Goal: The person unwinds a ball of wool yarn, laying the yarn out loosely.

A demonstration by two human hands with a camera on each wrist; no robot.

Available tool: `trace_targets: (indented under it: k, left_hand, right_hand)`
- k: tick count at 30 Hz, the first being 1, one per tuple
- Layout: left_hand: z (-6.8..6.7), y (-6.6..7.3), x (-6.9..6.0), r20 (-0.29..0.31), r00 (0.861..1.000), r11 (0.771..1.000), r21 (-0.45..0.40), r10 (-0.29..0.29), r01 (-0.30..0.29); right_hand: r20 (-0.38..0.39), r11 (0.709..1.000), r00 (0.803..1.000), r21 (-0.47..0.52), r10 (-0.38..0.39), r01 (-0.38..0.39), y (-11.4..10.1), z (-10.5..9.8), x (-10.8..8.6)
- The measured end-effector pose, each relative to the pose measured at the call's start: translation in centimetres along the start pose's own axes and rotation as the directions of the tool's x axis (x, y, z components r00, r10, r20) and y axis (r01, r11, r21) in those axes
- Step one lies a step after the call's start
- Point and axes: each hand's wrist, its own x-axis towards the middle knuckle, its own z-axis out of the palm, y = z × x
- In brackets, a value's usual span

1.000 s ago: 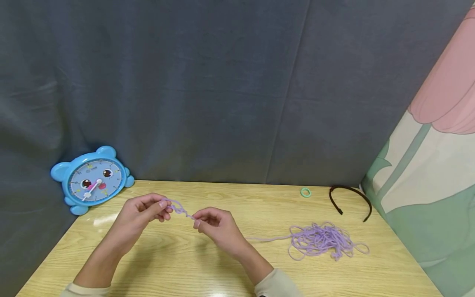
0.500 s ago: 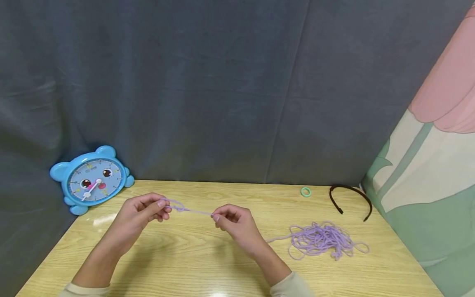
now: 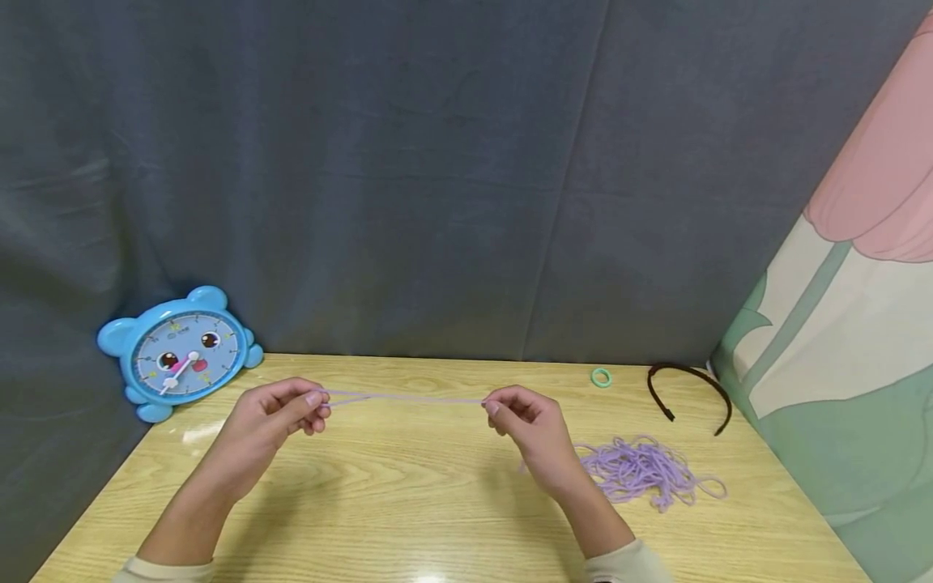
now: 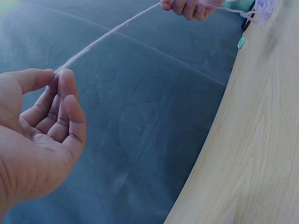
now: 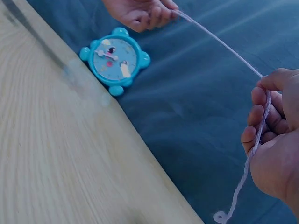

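Note:
A strand of lilac yarn (image 3: 423,397) is stretched nearly level above the table between my hands. My left hand (image 3: 266,429) pinches one end of this stretch between thumb and forefinger; a short second strand lies close to it there. At the other end, the thumb and forefinger of my right hand (image 3: 539,437) pinch the yarn. From that pinch the yarn (image 5: 240,184) hangs down past the palm in the right wrist view, with a small curl low in the picture. A loose heap of the same yarn (image 3: 634,470) lies on the table, partly behind my right wrist.
The wooden table (image 3: 408,502) ends at a dark curtain (image 3: 437,202). A blue bear-shaped clock (image 3: 191,356) leans at the back left. Towards the back right lie a mint-green ring (image 3: 601,377) and a dark headband (image 3: 688,370). A flower-patterned wall (image 3: 838,340) borders the right side.
My right hand has moved right and slightly up, away from the left hand, which stays nearly in place. The yarn between them is longer and straighter, and the loop beside my left fingers has flattened.

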Motion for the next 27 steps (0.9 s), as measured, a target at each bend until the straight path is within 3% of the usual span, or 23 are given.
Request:
trace_targets:
  k: [16, 27]
  left_hand:
    - [0.0, -0.2, -0.1, 0.028, 1.0, 0.999, 0.052, 0.01, -0.011]
    - [0.0, -0.2, 0.0, 0.038, 0.998, 0.995, 0.091, -0.041, 0.037]
  right_hand:
    - [-0.117, 0.997, 0.992, -0.052, -0.055, 0.049, -0.2, -4.1, -0.8]
    - [-0.141, 0.997, 0.987, -0.031, -0.077, 0.073, -0.3, -5.8, -1.1]
